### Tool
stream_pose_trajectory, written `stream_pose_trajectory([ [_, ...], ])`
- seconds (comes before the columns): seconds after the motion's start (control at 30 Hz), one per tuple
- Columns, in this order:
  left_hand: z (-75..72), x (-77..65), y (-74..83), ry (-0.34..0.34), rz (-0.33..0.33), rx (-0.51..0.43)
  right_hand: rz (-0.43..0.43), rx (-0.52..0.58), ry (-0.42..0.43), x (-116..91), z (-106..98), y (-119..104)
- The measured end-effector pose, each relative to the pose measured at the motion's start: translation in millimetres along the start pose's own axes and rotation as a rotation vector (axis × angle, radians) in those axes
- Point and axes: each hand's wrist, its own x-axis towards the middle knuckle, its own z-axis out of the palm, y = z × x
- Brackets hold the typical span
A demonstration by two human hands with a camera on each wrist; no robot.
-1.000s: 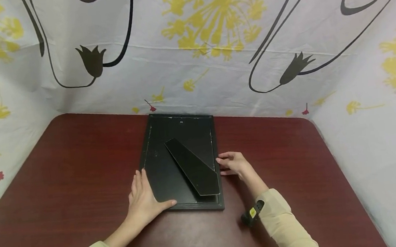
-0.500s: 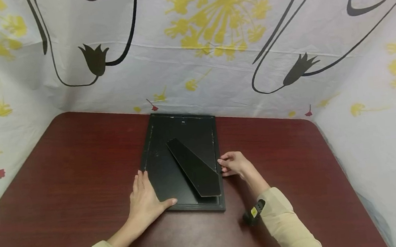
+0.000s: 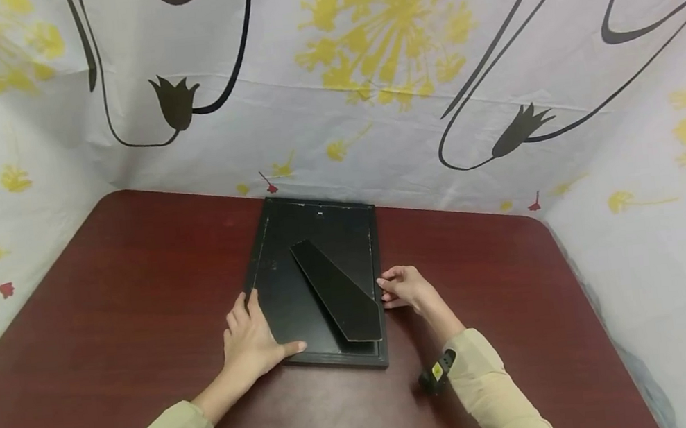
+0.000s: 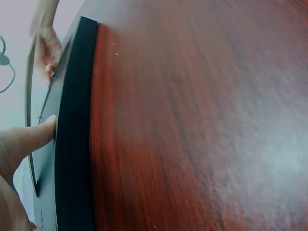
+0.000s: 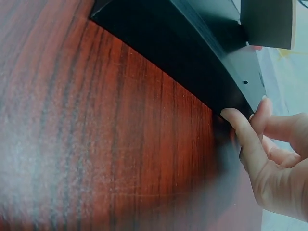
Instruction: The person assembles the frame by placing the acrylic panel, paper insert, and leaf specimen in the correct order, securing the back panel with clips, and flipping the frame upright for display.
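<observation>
A black picture frame lies back side up on the table, its hinged stand slanting across the backing and slightly raised at the near end. My left hand rests at the frame's lower left, fingers spread over the left edge and thumb stretched onto the near border. In the left wrist view the thumb touches the frame's upper edge. At the right edge, my right hand has its fingers curled. The right wrist view shows thumb and fingertips pinching the frame's edge; part of this contact is hidden.
The dark red wooden table extends on both sides of the frame and in front of it. White sheeting with a flower print stands close behind the frame and along both sides of the table.
The head view has shifted slightly. My left fingers bend a little more at the frame's left edge. The frame, its stand and my right hand stay almost in place.
</observation>
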Motion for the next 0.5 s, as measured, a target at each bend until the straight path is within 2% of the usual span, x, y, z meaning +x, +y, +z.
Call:
stream_pose_trajectory([
  [0.23,-0.3,-0.4,-5.0,-0.033,0.003,-0.099,0.026,-0.042,0.029,-0.8,3.9,2.6],
  [0.37,-13.8,5.5,-12.0,-0.077,-0.008,-0.206,0.024,-0.054,0.041,-2.5,3.5,-0.6],
  [0.5,-27.1,15.3,-23.0,-0.16,-0.04,-0.317,0.03,-0.057,0.046,-3.0,3.2,-2.5],
])
